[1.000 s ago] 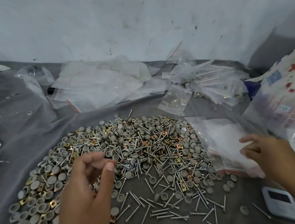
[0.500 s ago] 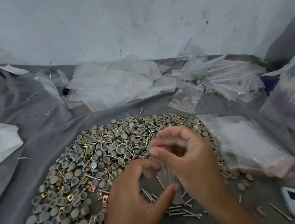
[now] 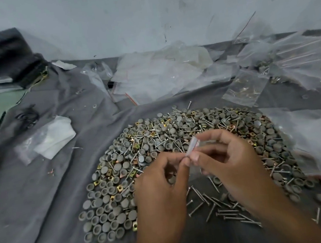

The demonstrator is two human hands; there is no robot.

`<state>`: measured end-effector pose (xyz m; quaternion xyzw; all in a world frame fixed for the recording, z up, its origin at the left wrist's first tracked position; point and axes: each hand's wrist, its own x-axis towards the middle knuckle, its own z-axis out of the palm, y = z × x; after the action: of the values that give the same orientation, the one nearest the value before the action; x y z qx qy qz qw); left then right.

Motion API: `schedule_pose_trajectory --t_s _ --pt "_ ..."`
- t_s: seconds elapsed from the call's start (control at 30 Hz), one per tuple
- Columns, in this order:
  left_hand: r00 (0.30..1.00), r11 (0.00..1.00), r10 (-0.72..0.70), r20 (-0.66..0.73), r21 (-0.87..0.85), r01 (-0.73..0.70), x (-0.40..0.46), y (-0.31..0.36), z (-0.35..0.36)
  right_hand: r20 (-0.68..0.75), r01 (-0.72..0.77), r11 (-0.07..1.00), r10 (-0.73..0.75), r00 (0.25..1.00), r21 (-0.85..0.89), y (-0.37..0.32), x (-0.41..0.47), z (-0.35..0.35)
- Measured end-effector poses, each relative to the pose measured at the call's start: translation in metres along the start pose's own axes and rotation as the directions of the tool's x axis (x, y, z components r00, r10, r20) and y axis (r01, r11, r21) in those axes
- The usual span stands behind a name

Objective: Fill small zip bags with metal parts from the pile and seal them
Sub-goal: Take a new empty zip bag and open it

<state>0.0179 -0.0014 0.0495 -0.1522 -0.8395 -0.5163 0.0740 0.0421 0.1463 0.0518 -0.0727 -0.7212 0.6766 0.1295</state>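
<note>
Left hand [image 3: 160,190] and right hand [image 3: 227,161] meet above pile [image 3: 158,141] of grey caps, nails, brass clips on grey cloth [image 3: 43,196]. Both pinch small clear zip bag [image 3: 192,146] at top edge, fingertips curled; bag tilted, held over pile's near side. Stack of empty bags [image 3: 320,142] right of pile. Filled bags [image 3: 299,58] at back right by wall.

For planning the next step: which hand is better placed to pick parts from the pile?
Probably the left hand: it pinches only the small bag's corner, above the pile; the right hand grips its mouth.
</note>
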Motion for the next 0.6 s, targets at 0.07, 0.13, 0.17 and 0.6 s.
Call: schedule_pose_trajectory --t_s 0.07,0.13,0.17,0.6 --pt "0.999 0.999 0.044 0.029 0.011 -0.044 0.0002 -0.0005 -0.0007 -0.037 0.035 0.999 -0.035 0.999 -0.005 0.0057 -0.0028 0.0010" --pt "0.995 0.996 0.087 0.047 0.003 -0.087 0.0002 -0.0010 -0.0017 -0.053 0.058 0.998 -0.058 0.997 -0.006 0.0076 -0.0047 0.0000" --pt "0.993 0.995 0.099 0.056 -0.001 -0.099 0.0000 -0.0012 -0.0020 -0.049 0.061 0.998 -0.061 0.997 0.000 0.0077 -0.0053 -0.0008" --pt "0.992 0.980 0.117 -0.047 0.165 -0.107 0.0003 -0.0069 -0.0025 -0.014 0.105 0.994 -0.106 0.994 -0.044 0.0057 -0.0052 -0.0074"
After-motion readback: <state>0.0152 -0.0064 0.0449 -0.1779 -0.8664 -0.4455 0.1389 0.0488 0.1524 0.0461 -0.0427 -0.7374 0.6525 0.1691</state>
